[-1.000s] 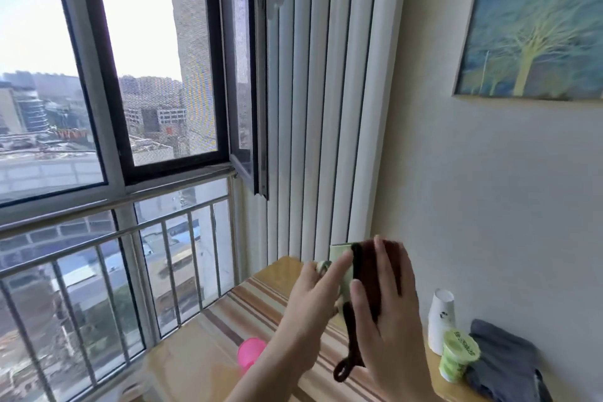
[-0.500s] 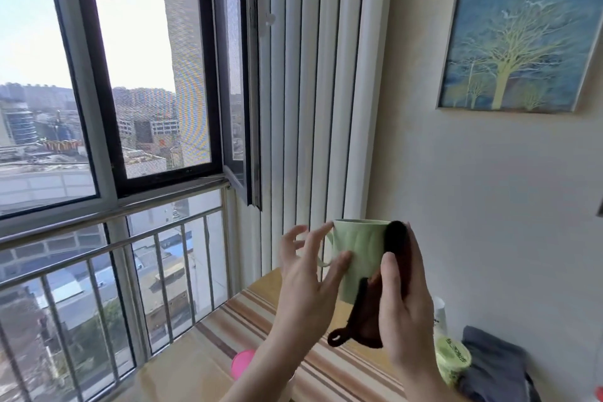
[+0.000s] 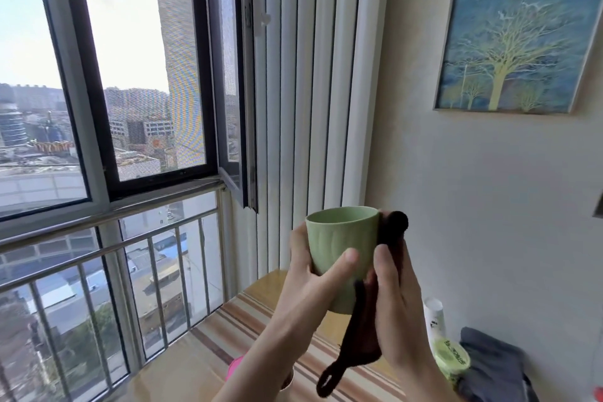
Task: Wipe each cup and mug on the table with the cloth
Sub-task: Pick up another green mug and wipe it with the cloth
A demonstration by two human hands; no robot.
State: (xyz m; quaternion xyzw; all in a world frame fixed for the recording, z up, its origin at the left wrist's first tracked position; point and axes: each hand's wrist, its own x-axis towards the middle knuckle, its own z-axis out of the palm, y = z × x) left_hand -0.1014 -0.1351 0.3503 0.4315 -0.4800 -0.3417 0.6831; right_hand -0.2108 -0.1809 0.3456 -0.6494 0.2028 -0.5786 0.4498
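Observation:
A pale green mug [image 3: 342, 238] is held upright in the air above the table. My left hand [image 3: 310, 274] grips it from the left, thumb across its front. My right hand [image 3: 396, 300] holds a dark brown cloth [image 3: 362, 336] and presses it against the mug's right side; the cloth's loop hangs down below. A pink cup [image 3: 235, 366] stands on the table, mostly hidden behind my left forearm. A white paper cup [image 3: 434, 315] and a green-lidded cup [image 3: 452, 359] stand by the wall at right.
The striped wooden table [image 3: 228, 330] runs along a railed window [image 3: 98, 140] on the left. A grey folded cloth [image 3: 492, 365] lies at the right near the wall. Vertical blinds [image 3: 310, 75] and a framed tree picture [image 3: 518, 29] hang behind.
The mug has risen higher and turned upright. My left hand, which had its fingers spread off the mug half a second ago, now grips it. The cloth has shifted to the mug's right side.

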